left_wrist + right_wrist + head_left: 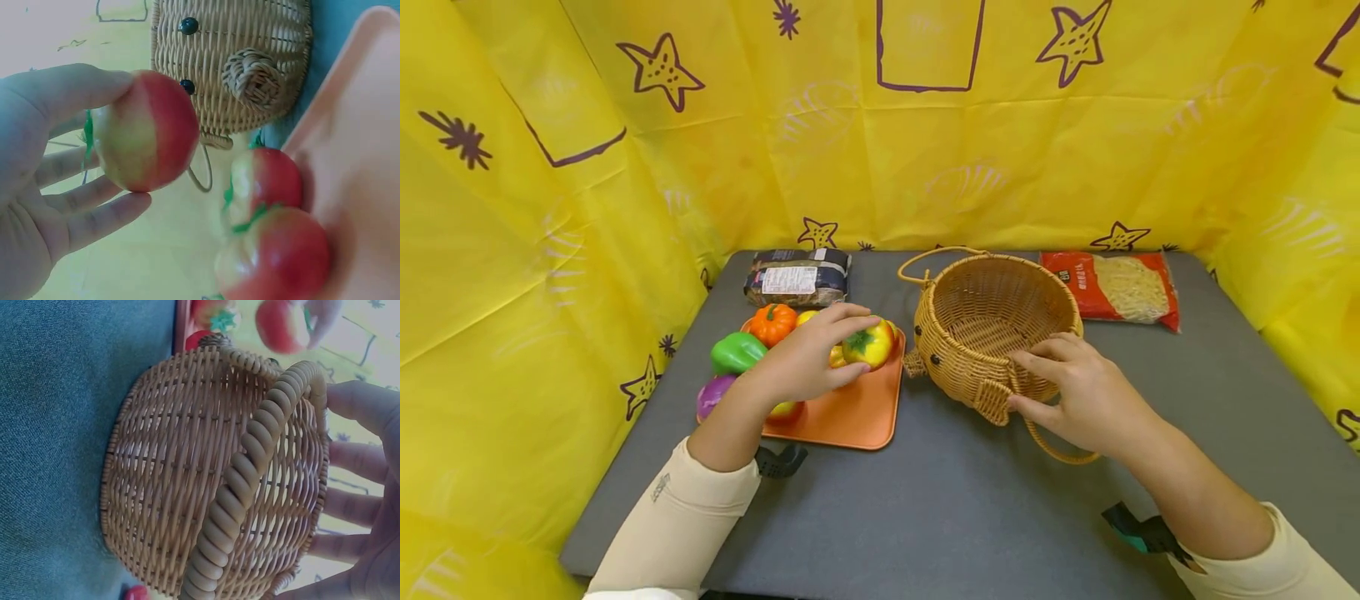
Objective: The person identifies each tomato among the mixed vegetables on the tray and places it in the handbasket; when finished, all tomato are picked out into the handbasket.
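My left hand [816, 350] holds a red-and-yellow toy tomato [868, 346] with a green leafy top, raised above the orange tray [880, 417]. In the left wrist view the thumb and fingertips pinch the tomato [147, 131]. Right of the tray stands a wicker basket [958, 367] shaped like an animal, with dark eyes and a woven snout [253, 80]. Its interior is visible and holds nothing. My right hand [1086, 396] grips the basket's near-right rim, thumb outside and fingers over the edge. The twisted handle [231, 494] hangs down on that side.
On the tray lie an orange toy pumpkin [772, 323], a green toy pepper [737, 353], a purple toy vegetable [713, 395] and more toy produce, partly hidden by my left arm. A dark package [797, 277] and a red bag [1112, 287] lie along the grey table's far edge.
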`<state>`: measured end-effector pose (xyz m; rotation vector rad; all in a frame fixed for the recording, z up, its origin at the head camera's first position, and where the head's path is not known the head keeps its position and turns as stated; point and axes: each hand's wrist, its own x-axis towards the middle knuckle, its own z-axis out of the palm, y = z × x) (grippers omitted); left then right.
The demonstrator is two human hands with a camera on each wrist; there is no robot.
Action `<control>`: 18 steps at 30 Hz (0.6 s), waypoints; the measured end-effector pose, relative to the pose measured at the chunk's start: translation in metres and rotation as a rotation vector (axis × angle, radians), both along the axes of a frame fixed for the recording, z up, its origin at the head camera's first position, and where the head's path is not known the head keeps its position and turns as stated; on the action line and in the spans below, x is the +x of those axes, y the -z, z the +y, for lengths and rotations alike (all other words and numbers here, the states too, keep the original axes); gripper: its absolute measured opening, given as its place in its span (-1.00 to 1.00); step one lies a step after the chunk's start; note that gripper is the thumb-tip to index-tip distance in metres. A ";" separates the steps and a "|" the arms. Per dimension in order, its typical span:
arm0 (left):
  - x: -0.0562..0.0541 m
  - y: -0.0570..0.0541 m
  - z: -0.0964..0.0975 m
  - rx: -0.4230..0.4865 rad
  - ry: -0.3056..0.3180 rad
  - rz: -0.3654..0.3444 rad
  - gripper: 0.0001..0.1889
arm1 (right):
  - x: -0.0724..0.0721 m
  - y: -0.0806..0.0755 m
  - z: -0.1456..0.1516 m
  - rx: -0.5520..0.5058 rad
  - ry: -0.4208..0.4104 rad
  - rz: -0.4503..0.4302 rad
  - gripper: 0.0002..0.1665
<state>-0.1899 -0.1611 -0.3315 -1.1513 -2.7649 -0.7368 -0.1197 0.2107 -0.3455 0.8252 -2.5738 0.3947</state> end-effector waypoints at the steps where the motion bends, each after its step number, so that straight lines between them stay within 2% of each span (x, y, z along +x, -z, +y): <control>1: -0.003 -0.002 0.003 0.005 0.005 0.011 -0.39 | 0.000 0.000 0.000 0.000 -0.002 0.001 -0.33; 7: -0.018 -0.017 0.024 0.023 0.005 0.031 -0.38 | 0.000 -0.002 -0.001 0.004 -0.003 -0.002 -0.33; 18: -0.039 -0.042 0.065 0.046 0.026 0.005 -0.34 | 0.001 -0.009 -0.002 0.042 0.032 -0.104 -0.35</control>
